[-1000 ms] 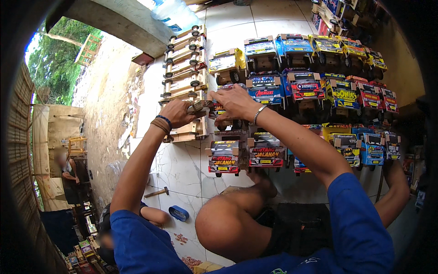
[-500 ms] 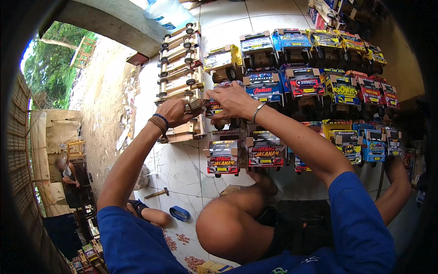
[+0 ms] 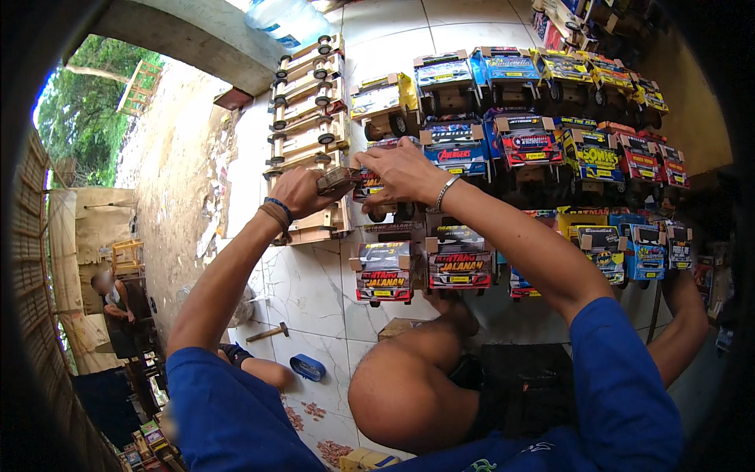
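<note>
My left hand (image 3: 300, 193) is closed round a brownish, metal-looking hand tool (image 3: 336, 181), whose exact kind I cannot make out. The tool's end meets the left side of a dark toy truck (image 3: 368, 187) with red lettering. Over that truck lies my right hand (image 3: 406, 175), its fingers bent round the body and partly hiding it. Just left of the truck, a column of bare wooden chassis (image 3: 303, 122) with black wheels passes under my left hand. To the right of my right hand stands a blue toy truck (image 3: 456, 156).
Several rows of printed toy trucks (image 3: 525, 141) stand on white tiles (image 3: 313, 283). A hammer (image 3: 268, 333) and a blue oval dish (image 3: 307, 367) lie near my knee. Another person's arm (image 3: 683, 315) reaches in at right; one more person (image 3: 122, 311) is far left.
Both hands stay at the same truck, with the tool tilted slightly differently. My knee has shifted a little to the right.
</note>
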Tool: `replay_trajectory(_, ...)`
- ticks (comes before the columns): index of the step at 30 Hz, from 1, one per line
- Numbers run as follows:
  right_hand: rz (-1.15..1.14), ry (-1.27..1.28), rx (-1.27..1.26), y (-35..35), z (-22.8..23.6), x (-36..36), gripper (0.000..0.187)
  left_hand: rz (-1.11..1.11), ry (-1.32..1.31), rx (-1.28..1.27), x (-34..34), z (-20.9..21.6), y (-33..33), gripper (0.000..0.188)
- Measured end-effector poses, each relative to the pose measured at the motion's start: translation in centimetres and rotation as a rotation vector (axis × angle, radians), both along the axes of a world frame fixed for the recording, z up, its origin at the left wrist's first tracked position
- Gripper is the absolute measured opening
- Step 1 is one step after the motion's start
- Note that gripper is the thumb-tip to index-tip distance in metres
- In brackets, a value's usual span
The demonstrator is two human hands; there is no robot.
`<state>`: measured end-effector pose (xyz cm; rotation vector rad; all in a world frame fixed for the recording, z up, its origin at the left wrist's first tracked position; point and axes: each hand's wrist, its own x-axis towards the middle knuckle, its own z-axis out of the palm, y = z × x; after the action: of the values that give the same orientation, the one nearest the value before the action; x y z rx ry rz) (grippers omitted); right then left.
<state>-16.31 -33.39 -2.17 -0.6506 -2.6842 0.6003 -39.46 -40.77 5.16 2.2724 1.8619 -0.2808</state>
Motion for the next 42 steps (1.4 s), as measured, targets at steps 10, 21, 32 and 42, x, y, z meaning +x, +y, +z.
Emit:
replay_trajectory(10, 0.023, -0.071, -0.074, -0.3, 1.4, 0.5, 0.09, -0.022, -0.027, -0.03, -1.6, 1.0, -0.7, 0.05)
replay_trajectory(21, -0.185, -0.061, -0.264, 1.8, 2.0, -3.0, 0.036, 0.325, -0.18, 0.075, 2.5, 7.4, -10.7, 0.037)
replay_trajectory(32, -0.214, -0.211, -0.258, 3.1, 2.6, -4.9, 0.044, 0.232, -0.382, 0.197, 12.3, 14.7, -18.9, 0.037)
replay_trajectory(42, -0.258, 0.155, -0.107, -0.7, 16.3, 12.2, 0.031, 0.064, -0.47, 0.375, 17.1, 17.5, -22.4, 0.041)
